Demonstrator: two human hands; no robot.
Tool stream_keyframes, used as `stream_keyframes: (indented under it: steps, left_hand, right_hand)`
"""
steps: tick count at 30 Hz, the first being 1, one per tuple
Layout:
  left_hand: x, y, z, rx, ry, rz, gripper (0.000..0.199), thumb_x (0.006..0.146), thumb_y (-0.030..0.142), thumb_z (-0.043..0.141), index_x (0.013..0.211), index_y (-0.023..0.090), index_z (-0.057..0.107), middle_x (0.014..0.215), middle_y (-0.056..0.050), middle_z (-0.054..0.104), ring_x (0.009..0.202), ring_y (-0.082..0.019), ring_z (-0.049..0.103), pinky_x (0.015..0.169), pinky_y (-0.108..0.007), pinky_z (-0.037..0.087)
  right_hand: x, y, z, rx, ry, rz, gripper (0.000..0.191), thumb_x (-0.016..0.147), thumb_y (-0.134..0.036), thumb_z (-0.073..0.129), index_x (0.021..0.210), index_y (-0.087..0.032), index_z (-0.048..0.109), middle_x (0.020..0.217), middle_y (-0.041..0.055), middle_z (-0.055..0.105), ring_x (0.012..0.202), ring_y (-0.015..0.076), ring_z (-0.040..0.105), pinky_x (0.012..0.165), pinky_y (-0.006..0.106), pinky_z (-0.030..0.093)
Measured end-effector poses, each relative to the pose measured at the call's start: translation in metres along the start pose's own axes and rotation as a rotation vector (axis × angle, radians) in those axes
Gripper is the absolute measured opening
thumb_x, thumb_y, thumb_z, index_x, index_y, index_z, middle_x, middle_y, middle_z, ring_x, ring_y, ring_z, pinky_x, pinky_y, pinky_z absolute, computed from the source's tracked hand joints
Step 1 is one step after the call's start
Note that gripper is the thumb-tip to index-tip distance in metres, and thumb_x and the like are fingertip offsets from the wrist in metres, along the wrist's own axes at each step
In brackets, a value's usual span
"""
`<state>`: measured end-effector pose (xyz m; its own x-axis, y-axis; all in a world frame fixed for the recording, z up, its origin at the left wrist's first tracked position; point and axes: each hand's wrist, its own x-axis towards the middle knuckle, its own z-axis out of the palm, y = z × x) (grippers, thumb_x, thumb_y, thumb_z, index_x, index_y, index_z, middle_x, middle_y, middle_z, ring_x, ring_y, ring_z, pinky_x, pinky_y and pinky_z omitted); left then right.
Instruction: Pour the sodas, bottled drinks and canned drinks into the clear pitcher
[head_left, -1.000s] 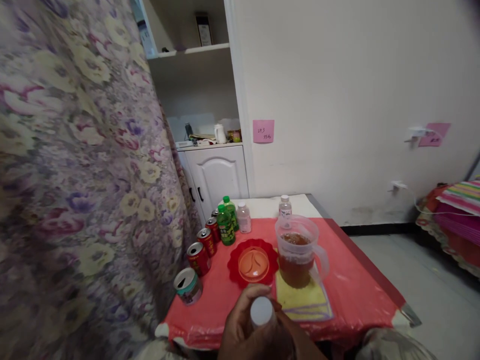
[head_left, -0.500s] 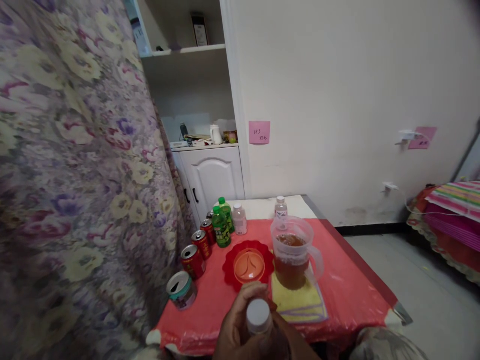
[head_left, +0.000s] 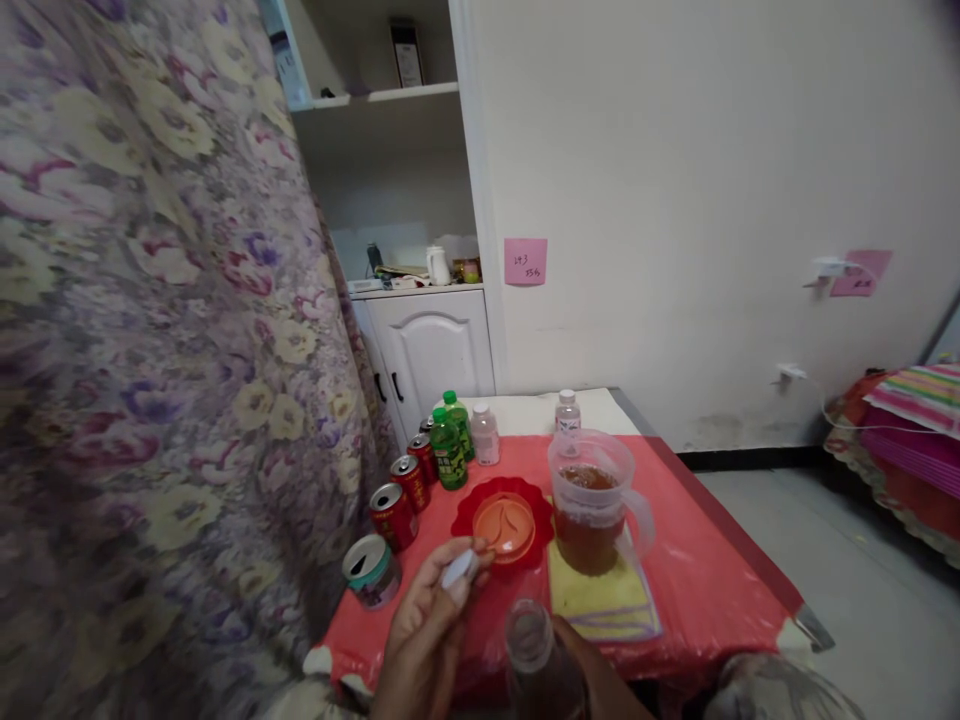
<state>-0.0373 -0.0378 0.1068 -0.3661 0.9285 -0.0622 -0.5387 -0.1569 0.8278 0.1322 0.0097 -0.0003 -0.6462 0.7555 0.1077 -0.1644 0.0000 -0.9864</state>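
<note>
Between the fingertips of my left hand [head_left: 429,625] is a white bottle cap [head_left: 459,570], held left of the bottle. My right hand [head_left: 596,675] is wrapped round a clear plastic bottle [head_left: 534,655] at the table's near edge; its mouth is uncovered, and dark liquid shows inside. Just beyond my left hand lies a red scalloped dish [head_left: 541,510] with an orange centre. A clear pitcher [head_left: 592,515] of brown liquid stands on a yellow cloth [head_left: 604,612], beyond my right hand.
Along the table's left side stand a teal-rimmed can [head_left: 371,572], several red cans [head_left: 394,517], two green-capped bottles [head_left: 448,450] and a white-capped bottle [head_left: 485,436]. Another white-capped bottle [head_left: 568,412] is behind the pitcher. A flowered curtain [head_left: 187,350] hangs at left.
The white cap has come off the bottle. My left hand has moved away to the left with it, while my right hand keeps holding the bottle.
</note>
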Motion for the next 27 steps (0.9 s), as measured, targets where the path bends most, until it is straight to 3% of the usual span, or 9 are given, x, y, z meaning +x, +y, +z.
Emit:
stream_keyframes:
  steps: [4,8,11,15,17,20,22,27]
  left_hand:
    - [0.018,-0.01,-0.034,-0.047,0.091,0.005,0.044,0.063,0.036,0.089,0.1,0.016,0.078,0.111,-0.013,0.079,0.111,-0.027,0.068,0.104,-0.036,0.05]
    - [0.032,-0.02,-0.065,0.005,0.183,-0.083,0.028,0.067,0.019,0.084,0.094,0.012,0.079,0.107,-0.014,0.079,0.111,-0.027,0.07,0.111,-0.039,0.046]
    - [0.039,-0.026,-0.081,-0.038,0.243,-0.143,0.014,0.072,0.004,0.074,0.084,0.01,0.077,0.096,-0.013,0.081,0.1,-0.025,0.075,0.109,-0.039,0.05]
    - [0.049,-0.036,-0.1,-0.1,0.29,-0.158,0.016,0.08,-0.002,0.063,0.079,0.011,0.073,0.093,-0.011,0.081,0.095,-0.025,0.078,0.108,-0.046,0.052]
    - [0.056,-0.042,-0.107,-0.086,0.273,-0.157,0.015,0.08,-0.001,0.064,0.081,0.011,0.073,0.093,-0.009,0.081,0.096,-0.025,0.077,0.11,-0.048,0.048]
    - [0.067,-0.049,-0.114,-0.01,0.23,-0.145,0.019,0.075,0.003,0.074,0.092,0.013,0.075,0.099,-0.008,0.081,0.108,-0.024,0.074,0.115,-0.042,0.041]
    - [0.072,-0.051,-0.116,0.017,0.216,-0.141,0.026,0.071,0.006,0.08,0.095,0.013,0.076,0.102,-0.009,0.081,0.117,-0.026,0.069,0.116,-0.04,0.038]
    - [0.079,-0.054,-0.116,-0.076,0.136,-0.228,0.027,0.072,0.004,0.077,0.098,0.012,0.076,0.109,-0.014,0.08,0.127,-0.032,0.061,0.115,-0.041,0.04]
  right_hand:
    - [-0.002,-0.008,-0.001,0.064,-0.002,0.067,0.07,0.063,-0.057,0.082,0.122,-0.023,0.065,0.103,0.0088,0.072,0.12,0.0384,0.059,0.105,0.052,0.043]
    - [-0.007,-0.018,-0.008,0.056,0.049,0.069,0.07,0.057,-0.052,0.087,0.117,-0.023,0.066,0.1,0.0071,0.071,0.109,0.0372,0.064,0.104,0.054,0.043]
    - [-0.018,-0.032,-0.025,-0.022,0.149,0.03,0.081,0.049,-0.048,0.091,0.12,-0.023,0.064,0.105,0.0093,0.07,0.112,0.0397,0.063,0.106,0.058,0.041]
    - [-0.042,-0.065,-0.059,-0.117,0.271,-0.012,0.09,0.042,-0.046,0.092,0.124,-0.026,0.061,0.11,0.0117,0.071,0.11,0.0442,0.064,0.096,0.058,0.05]
    - [-0.054,-0.087,-0.077,-0.163,0.363,-0.046,0.087,0.05,-0.051,0.088,0.128,-0.026,0.058,0.113,0.0124,0.071,0.11,0.0433,0.065,0.093,0.055,0.053]
    - [-0.063,-0.118,-0.102,-0.332,0.492,-0.056,0.083,0.061,-0.045,0.085,0.134,-0.024,0.051,0.127,0.0163,0.066,0.112,0.038,0.066,0.092,0.048,0.055]
    - [-0.063,-0.134,-0.12,-0.407,0.47,-0.058,0.077,0.069,-0.041,0.082,0.135,-0.024,0.046,0.133,0.0165,0.062,0.109,0.0336,0.068,0.093,0.046,0.055]
    - [-0.049,-0.149,-0.159,-0.623,0.54,-0.032,0.066,0.071,-0.036,0.081,0.127,-0.02,0.049,0.108,0.0116,0.07,0.1,0.031,0.07,0.09,0.044,0.056]
